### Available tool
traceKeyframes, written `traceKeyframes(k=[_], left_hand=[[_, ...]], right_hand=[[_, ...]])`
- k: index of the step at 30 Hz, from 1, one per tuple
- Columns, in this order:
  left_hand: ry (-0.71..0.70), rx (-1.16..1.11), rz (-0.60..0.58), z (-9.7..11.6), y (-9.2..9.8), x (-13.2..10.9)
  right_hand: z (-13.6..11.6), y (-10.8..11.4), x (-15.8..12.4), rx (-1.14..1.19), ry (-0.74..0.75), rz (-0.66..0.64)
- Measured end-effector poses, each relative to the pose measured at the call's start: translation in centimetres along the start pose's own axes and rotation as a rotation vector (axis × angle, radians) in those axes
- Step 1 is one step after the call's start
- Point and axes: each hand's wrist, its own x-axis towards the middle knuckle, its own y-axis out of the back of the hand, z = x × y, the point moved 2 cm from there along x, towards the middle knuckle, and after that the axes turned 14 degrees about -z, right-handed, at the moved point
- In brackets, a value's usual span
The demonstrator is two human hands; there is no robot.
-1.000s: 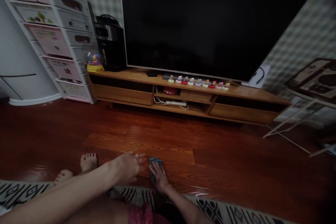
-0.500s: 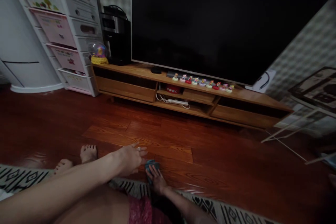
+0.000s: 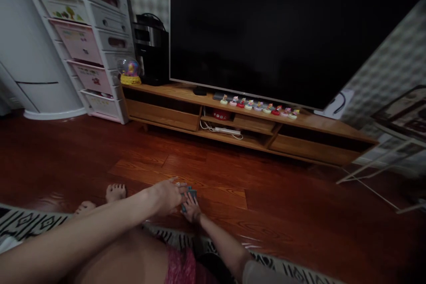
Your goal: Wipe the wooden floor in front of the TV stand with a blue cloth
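A small folded blue cloth [image 3: 191,193] lies on the shiny wooden floor, partly hidden under fingers. My right hand [image 3: 192,211] holds it against the boards, fingers laid across its top. Close beside it on the left is my left hand [image 3: 169,197], palm down with fingers stretched out and a ring on one finger. Its fingertips reach the cloth's left edge; whether they touch the cloth or hover just over it I cannot tell.
A low wooden TV stand [image 3: 159,113] runs across the back, with a large dark television [image 3: 266,31] and a row of small figurines [image 3: 258,106]. Pink-and-white drawers [image 3: 95,75] stand left, a folding rack [image 3: 376,159] right. A patterned rug [image 3: 26,222] lies under my legs.
My right hand has slid the blue cloth forward and slightly left, close up to my left hand. My left hand has stayed nearly in place, fingers still outstretched.
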Motion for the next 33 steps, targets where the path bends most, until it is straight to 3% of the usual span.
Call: traceKeyframes(k=[4, 7, 11, 14, 17, 20, 25, 27, 29, 33], left_hand=[[-0.013, -0.022, -0.026, 0.0, -0.2, -0.3], [-0.038, -0.036, -0.008, -0.4, -0.6, -0.7], [-0.07, -0.031, 0.032, -1.1, -1.0, -1.1], [-0.042, -0.005, -0.008, -1.3, -0.9, -1.4], [-0.035, -0.03, -0.019, -1.2, -0.8, -1.5], [-0.044, -0.069, 0.008, -1.0, -0.7, -1.5], [-0.041, -0.073, -0.005, -0.8, -0.7, -1.7], [-0.058, -0.085, -0.001, -0.7, -0.4, -1.9], [-0.074, -0.096, -0.01, -0.7, -0.1, -2.2], [-0.059, -0.093, -0.038, -0.9, 0.2, -2.5]], right_hand=[[2.7, -5.5, -3.8, -0.052, 0.15, -0.057], [5.9, -6.6, -6.0, -0.033, 0.112, -0.082], [8.1, -2.3, -5.2, 0.007, -0.127, -0.016], [7.6, 1.7, -2.7, 0.029, -0.29, 0.056], [6.3, 2.9, -0.5, 0.03, -0.366, 0.09], [5.5, 0.3, -0.4, -0.028, -0.265, 0.084], [6.2, -6.7, -4.3, -0.095, -0.003, 0.073], [6.8, -7.5, -5.1, -0.086, 0.016, 0.085], [7.1, -6.3, -4.6, -0.067, -0.002, 0.109], [6.4, -0.3, -1.0, -0.021, -0.117, 0.158]])
